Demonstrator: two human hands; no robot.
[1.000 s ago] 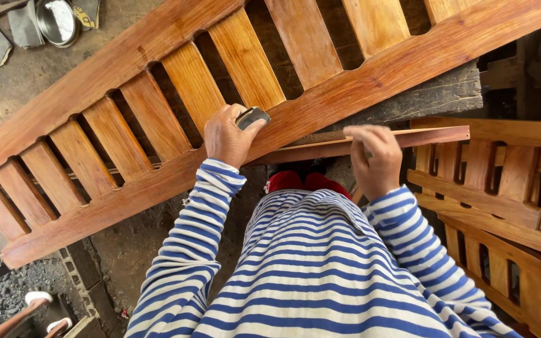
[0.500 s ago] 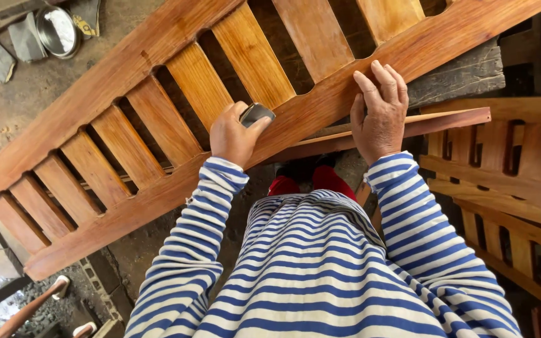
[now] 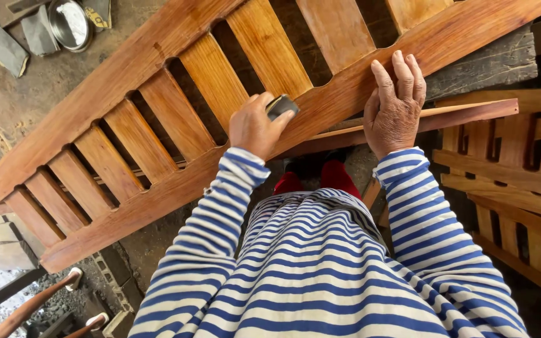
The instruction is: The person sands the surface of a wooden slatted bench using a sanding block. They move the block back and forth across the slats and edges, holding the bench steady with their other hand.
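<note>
A long slatted wooden panel (image 3: 158,62) of reddish-brown wood lies slantwise in front of me, resting on a dark beam (image 3: 489,59). My left hand (image 3: 255,128) is closed on a small dark sanding block (image 3: 281,105) pressed against the panel's near rail (image 3: 345,94). My right hand (image 3: 397,106) lies flat with fingers spread on the same rail, further right. A thin wooden strip (image 3: 464,112) runs just under that hand. Blue-and-white striped sleeves cover both arms.
More slatted wooden frames (image 3: 515,188) are stacked at the right. A round metal bowl (image 3: 72,23) and grey stones (image 3: 7,47) lie on the dirt floor at the top left. Curved wooden pieces (image 3: 32,310) and concrete blocks are at the bottom left.
My right hand let go of the thin strip and moved up to rest flat on the panel's rail. My left hand with the block shifted slightly right along the rail.
</note>
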